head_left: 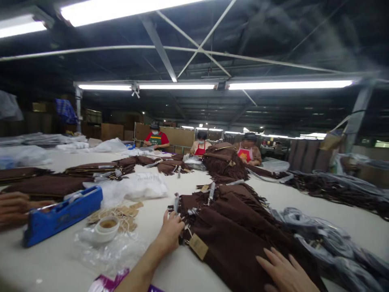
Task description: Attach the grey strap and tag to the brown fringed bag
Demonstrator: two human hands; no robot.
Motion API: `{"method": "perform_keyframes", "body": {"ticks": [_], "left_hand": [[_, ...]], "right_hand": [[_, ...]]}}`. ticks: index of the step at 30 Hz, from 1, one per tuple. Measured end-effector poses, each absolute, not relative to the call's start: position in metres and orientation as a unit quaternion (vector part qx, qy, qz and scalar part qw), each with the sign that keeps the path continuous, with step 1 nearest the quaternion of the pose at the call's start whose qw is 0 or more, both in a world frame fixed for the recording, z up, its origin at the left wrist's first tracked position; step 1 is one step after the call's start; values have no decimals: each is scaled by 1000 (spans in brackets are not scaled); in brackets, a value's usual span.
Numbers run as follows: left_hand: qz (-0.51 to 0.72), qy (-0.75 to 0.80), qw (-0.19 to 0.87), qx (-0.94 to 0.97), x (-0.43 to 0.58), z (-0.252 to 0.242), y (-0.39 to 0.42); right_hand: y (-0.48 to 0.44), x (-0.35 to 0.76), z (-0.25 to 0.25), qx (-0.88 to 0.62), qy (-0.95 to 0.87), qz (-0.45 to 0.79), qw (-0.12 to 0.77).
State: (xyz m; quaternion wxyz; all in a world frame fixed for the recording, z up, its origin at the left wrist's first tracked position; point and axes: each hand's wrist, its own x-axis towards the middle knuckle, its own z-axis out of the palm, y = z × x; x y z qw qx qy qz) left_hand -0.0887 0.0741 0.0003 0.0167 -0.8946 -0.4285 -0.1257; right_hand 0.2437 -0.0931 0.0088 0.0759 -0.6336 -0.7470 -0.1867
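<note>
**Brown fringed cloths under both hands at the table**

The stack [237, 227] is dark brown suede-like cloth with fringed edges, laid in overlapping layers between the two hands and running away from them. A tan tag [198, 245] hangs at its near corner, just right of the left hand.

The left hand [170, 233] grips the stack's near-left edge, fingers curled shut on the cloth. The right hand [284, 271] lies flat on top of the stack, fingers spread wide, holding nothing.

Left of the left hand stands one white cup [107, 226] on clear plastic, with a loose heap of tan tags [121, 213] just behind it. Further left lies one blue tool [62, 215]; another person's hand [13, 209] rests at its far end.

Right of the right hand lies a pile of grey bagged goods [331, 243].

Well beyond both hands rises one tall heap [225, 162] of the same brown cloth. Behind it three workers [200, 144] in aprons sit at the table's [349, 221] far edge.
</note>
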Motion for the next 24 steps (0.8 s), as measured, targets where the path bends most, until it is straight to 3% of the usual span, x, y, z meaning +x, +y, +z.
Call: {"method": "perform_keyframes", "body": {"ticks": [6, 13, 24], "left_hand": [[-173, -398, -41, -900, -89, 2, 75], [-208, -409, -95, -884, -98, -2, 81], [-417, -339, -179, -824, -96, 21, 76]], "right_hand": [[-75, 132, 30, -625, -763, -88, 136], [-29, 74, -6, -639, -762, -52, 89], [12, 112, 52, -579, -719, 247, 295]]}}
